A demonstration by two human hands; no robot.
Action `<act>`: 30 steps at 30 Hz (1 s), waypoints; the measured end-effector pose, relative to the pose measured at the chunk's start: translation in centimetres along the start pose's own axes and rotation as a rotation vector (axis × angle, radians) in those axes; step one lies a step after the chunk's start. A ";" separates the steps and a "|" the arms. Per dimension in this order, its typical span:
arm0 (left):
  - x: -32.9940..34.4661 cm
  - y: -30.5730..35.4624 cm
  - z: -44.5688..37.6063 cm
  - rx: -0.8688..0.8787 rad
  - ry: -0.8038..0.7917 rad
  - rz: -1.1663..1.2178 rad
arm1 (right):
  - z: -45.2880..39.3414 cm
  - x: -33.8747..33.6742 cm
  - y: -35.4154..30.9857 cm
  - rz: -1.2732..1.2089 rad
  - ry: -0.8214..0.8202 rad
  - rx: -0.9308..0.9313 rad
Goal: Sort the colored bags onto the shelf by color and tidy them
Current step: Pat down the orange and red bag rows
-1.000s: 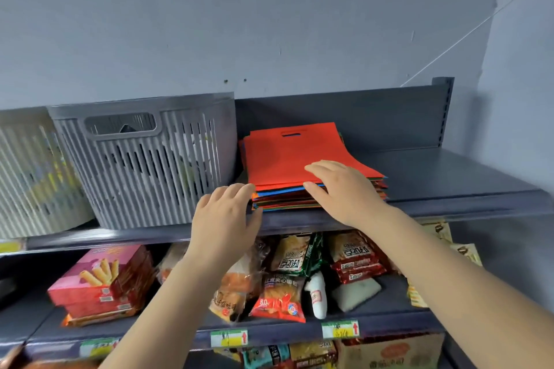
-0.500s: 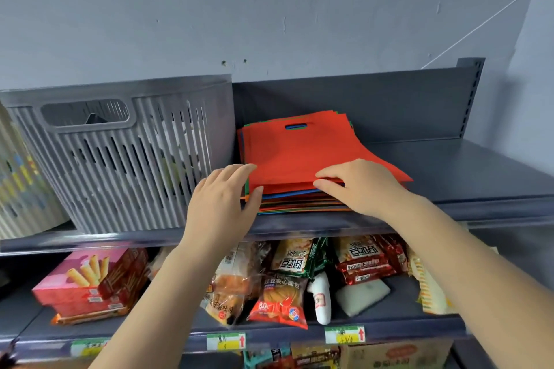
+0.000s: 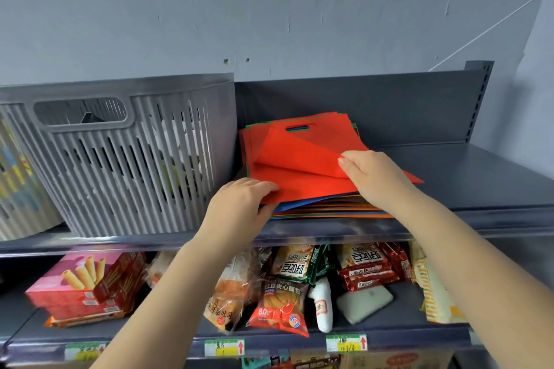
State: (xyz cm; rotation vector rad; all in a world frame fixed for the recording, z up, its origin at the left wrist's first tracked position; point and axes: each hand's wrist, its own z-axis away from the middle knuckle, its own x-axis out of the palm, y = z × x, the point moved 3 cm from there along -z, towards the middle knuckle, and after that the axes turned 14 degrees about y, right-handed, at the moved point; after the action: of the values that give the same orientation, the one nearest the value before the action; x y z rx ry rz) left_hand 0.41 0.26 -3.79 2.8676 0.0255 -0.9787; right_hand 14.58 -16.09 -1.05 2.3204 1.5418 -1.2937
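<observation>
A stack of flat colored bags (image 3: 323, 210) lies on the grey top shelf (image 3: 479, 183), with blue, orange and green edges showing under red ones. My right hand (image 3: 371, 177) pinches the near corner of the top red bag (image 3: 299, 153) and folds it up and back toward the left. Beneath it lies a second red bag (image 3: 299, 186). My left hand (image 3: 239, 207) grips the stack's front left corner, fingers over the second red bag and thumb under it.
A grey slatted basket (image 3: 126, 159) stands right beside the stack on the left, with a pale basket (image 3: 18, 177) further left. The shelf's back panel (image 3: 389, 105) rises behind. Snack packets (image 3: 293, 287) and pink boxes (image 3: 84, 284) fill the lower shelf.
My right hand has lifted the top red bag's near corner and folded it back. My left hand moved from the shelf edge onto the stack's front left corner.
</observation>
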 end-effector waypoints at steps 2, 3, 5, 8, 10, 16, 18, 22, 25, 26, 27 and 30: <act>-0.3 0.1 -0.1 0.005 0.029 0.064 | 0.3 -0.2 -0.2 0.003 -0.008 -0.031; -0.5 0.1 -0.1 -0.019 0.047 0.097 | 0.4 -0.3 -0.2 -0.006 -0.008 -0.041; -0.9 0.1 -0.2 -0.084 0.069 0.149 | 0.8 -0.6 -0.4 -0.023 -0.003 -0.055; -1.9 0.6 -0.9 -0.071 0.165 0.158 | 1.3 -1.1 -0.9 -0.034 -0.013 -0.066; -2.7 1.0 -1.4 -0.077 0.223 0.183 | 1.8 -1.5 -1.5 -0.034 -0.058 -0.044; -4.3 1.4 -0.7 -0.143 0.391 0.175 | 3.4 -1.9 -2.3 0.197 -0.114 -0.174; -4.9 1.1 0.5 -0.256 0.453 0.172 | 3.9 -2.0 -2.5 0.234 -0.034 -0.203; -4.4 1.1 3.3 -0.688 0.372 0.446 | 5.7 -2.1 -2.7 0.212 0.078 -0.227; -3.2 0.4 4.4 -1.001 0.204 0.718 | 7.3 -1.8 -3.1 0.203 0.204 -0.331; -3.1 0.2 4.5 -1.082 0.143 0.808 | 7.7 -1.9 -3.2 0.211 0.251 -0.374; -3.0 0.2 4.5 -1.141 0.083 0.890 | 8.1 -1.9 -3.3 0.234 0.280 -0.410; -3.2 0.4 4.4 -1.190 -0.063 1.007 | 9.6 -1.6 -3.5 0.254 0.264 -0.472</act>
State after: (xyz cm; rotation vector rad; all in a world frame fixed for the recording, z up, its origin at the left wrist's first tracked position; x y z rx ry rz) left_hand -4.75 -0.58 -5.24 1.4208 -0.5621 -0.5053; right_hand 5.83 -20.03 -4.85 2.3275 1.3649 -0.5127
